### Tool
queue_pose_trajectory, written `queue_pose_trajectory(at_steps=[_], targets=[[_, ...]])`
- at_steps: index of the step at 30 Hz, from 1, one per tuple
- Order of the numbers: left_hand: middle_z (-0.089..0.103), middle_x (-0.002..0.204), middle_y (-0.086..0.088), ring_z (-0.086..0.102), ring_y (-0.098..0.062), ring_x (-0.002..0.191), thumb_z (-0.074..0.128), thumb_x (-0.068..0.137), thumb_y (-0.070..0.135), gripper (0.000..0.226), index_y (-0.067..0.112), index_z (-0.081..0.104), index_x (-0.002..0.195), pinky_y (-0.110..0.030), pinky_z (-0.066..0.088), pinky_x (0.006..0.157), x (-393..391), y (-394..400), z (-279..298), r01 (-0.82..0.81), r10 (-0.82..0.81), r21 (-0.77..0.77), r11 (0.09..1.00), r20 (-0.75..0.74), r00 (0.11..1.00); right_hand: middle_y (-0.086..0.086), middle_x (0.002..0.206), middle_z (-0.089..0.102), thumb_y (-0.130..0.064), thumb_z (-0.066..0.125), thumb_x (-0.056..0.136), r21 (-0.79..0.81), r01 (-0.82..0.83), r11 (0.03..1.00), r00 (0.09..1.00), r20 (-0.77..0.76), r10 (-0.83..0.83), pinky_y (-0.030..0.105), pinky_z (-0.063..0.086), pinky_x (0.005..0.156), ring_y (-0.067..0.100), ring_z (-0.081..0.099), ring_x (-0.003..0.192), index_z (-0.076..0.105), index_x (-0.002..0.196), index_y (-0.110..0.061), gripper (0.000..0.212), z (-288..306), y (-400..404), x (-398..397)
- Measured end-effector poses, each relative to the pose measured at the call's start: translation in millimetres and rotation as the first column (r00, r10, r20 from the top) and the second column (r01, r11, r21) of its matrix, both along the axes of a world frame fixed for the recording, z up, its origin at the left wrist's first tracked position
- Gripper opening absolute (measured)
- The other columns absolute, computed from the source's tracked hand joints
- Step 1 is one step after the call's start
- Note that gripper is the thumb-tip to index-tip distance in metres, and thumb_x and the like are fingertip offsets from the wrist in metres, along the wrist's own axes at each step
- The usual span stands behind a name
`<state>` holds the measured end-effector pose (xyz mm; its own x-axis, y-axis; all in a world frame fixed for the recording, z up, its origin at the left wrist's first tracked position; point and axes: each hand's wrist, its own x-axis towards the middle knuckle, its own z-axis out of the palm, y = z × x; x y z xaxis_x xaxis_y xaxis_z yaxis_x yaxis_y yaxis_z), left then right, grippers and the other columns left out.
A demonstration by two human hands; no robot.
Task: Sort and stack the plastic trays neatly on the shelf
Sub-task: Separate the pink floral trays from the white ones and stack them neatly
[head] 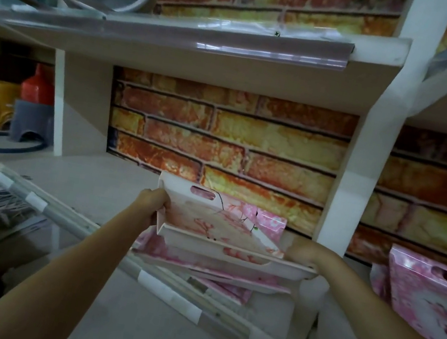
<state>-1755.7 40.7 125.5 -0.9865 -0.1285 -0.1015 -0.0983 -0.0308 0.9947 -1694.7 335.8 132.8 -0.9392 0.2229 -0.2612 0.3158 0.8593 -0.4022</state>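
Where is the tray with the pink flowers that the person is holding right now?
In the head view, the floral tray sits low at centre, held between the left hand and right hand, just above a pile of similar trays on the middle shelf.

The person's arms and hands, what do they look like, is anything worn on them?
Both forearms are bare, with no sleeves in view. The left hand and right hand show no gloves, and no watch, bracelet or ring is visible. The picture is dim, so small details could be missed.

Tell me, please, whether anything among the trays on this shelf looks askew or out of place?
Yes. The pink trays under the held tray lie fanned at different angles, edges misaligned, and one pink tray leans in the next bay, apart from the pile.
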Motion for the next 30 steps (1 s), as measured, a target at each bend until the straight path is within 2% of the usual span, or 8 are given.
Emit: queue_pose_trajectory(at_steps=[7,11,14,17,21,23,26,30], targets=[[0.055,0.083,-0.021,0.059,-0.034,0.073,0.056,0.063,0.011,0.043,-0.007,0.052,0.101,-0.040,0.046,0.067,-26.1,5.8,-11.7,0.104,-0.104,0.014,0.995,0.005,0.995,0.004,0.072,0.042,-0.005,0.045,0.093,-0.065,0.186,0.980,0.982,-0.011,-0.187,0.018,0.036,0.042,0.014,0.043,0.057,0.042,0.066,-0.014,0.028,-10.6,4.0,14.0],[0.050,0.069,-0.015,0.049,-0.026,0.057,0.052,0.077,-0.001,0.007,-0.003,0.053,0.083,-0.029,0.038,0.056,-25.2,17.1,-14.0,0.143,-0.144,0.048,0.989,0.013,0.990,0.016,0.079,0.046,0.003,0.041,0.093,-0.138,0.276,0.951,0.961,0.028,-0.275,0.027,0.044,0.037,0.026,0.051,0.058,0.049,0.078,-0.004,0.018,-10.9,-2.0,23.0],[0.049,0.059,-0.016,0.051,-0.026,0.045,0.050,0.078,-0.003,0.009,-0.008,0.053,0.085,-0.029,0.043,0.054,-34.7,22.1,-21.3,0.161,-0.163,0.099,0.982,0.015,0.986,0.016,0.085,0.046,0.004,0.042,0.092,-0.169,0.276,0.946,0.960,0.003,-0.279,0.019,0.041,0.028,0.021,0.048,0.058,0.048,0.078,-0.005,0.018,-11.8,-3.9,21.3],[0.047,0.046,-0.014,0.048,-0.022,0.031,0.051,0.075,-0.001,0.003,-0.004,0.051,0.074,-0.025,0.041,0.049,-47.1,22.2,-27.9,0.195,-0.198,0.113,0.974,0.015,0.980,0.020,0.085,0.049,0.006,0.040,0.092,-0.254,0.295,0.921,0.954,0.025,-0.299,0.024,0.048,0.033,0.028,0.051,0.057,0.050,0.101,0.002,0.014,-13.3,-5.4,18.5],[0.061,0.096,-0.019,0.064,-0.037,0.083,0.064,0.045,0.016,0.059,0.006,0.055,0.102,-0.042,0.050,0.073,-101.2,10.7,-59.3,0.181,-0.184,0.057,0.982,0.048,0.982,0.023,0.112,0.051,0.003,0.041,0.093,-0.292,0.271,0.917,0.961,0.021,-0.277,0.030,0.054,0.038,0.028,0.056,0.062,0.047,0.122,0.003,0.030,-17.0,-10.5,15.1],[0.060,0.091,-0.021,0.061,-0.035,0.074,0.068,0.038,0.023,0.079,0.006,0.054,0.114,-0.040,0.050,0.069,-108.8,5.5,-63.5,0.235,-0.232,-0.015,0.972,0.110,0.966,0.022,0.110,0.051,0.001,0.041,0.093,-0.267,0.257,0.929,0.965,0.021,-0.261,0.027,0.052,0.037,0.026,0.056,0.062,0.047,0.116,0.002,0.024,-20.7,-13.1,13.2],[0.044,0.066,-0.014,0.039,-0.024,0.050,0.066,0.067,0.019,0.046,0.001,0.053,0.107,-0.024,0.033,0.053,-65.0,7.8,-37.9,0.257,-0.244,-0.094,0.962,0.128,0.961,0.019,0.096,0.055,-0.004,0.042,0.094,-0.254,0.236,0.938,0.971,0.023,-0.238,0.024,0.050,0.034,0.025,0.056,0.058,0.046,0.104,0.001,0.011,-25.0,-13.0,11.2],[0.047,0.082,-0.015,0.042,-0.025,0.061,0.059,0.083,0.015,0.045,-0.003,0.050,0.124,-0.022,0.029,0.053,-43.2,17.5,-24.2,0.235,-0.223,-0.160,0.959,0.087,0.971,0.012,0.081,0.052,-0.001,0.042,0.094,-0.270,0.209,0.940,0.978,0.030,-0.208,0.024,0.051,0.038,0.021,0.057,0.058,0.046,0.101,0.000,0.008,-21.6,-10.3,15.1]])
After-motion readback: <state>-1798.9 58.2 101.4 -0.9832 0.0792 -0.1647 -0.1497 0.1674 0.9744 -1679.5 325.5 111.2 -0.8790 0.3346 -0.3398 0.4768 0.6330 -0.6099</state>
